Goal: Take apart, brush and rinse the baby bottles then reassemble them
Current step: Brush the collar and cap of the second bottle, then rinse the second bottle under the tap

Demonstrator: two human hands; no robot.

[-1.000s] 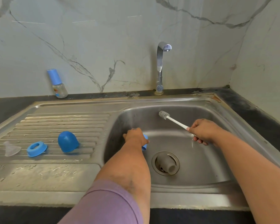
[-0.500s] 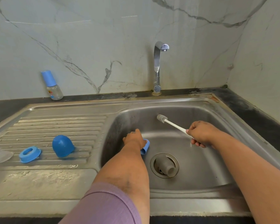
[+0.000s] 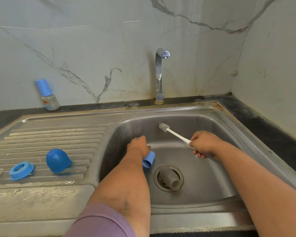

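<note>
on the draining board lie a blue ring (image 3: pixel 21 170) and a blue cap (image 3: pixel 58 160), loose — a knock could roll them into the sink (image 3: pixel 212 185). your left hand (image 3: pixel 138 146) reaches down into the basin, its fingers clamped on a blue bottle part (image 3: pixel 149 159); wet plastic may slip toward the drain (image 3: pixel 168 178). your right hand (image 3: pixel 203 145) hovers with its fingers wrapped round the brush (image 3: pixel 173 133) — bristles raised, not yet in.

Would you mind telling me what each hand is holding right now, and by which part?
The right hand grips the white brush by its handle's lower end. The left hand holds a blue bottle part by its upper end.
</note>
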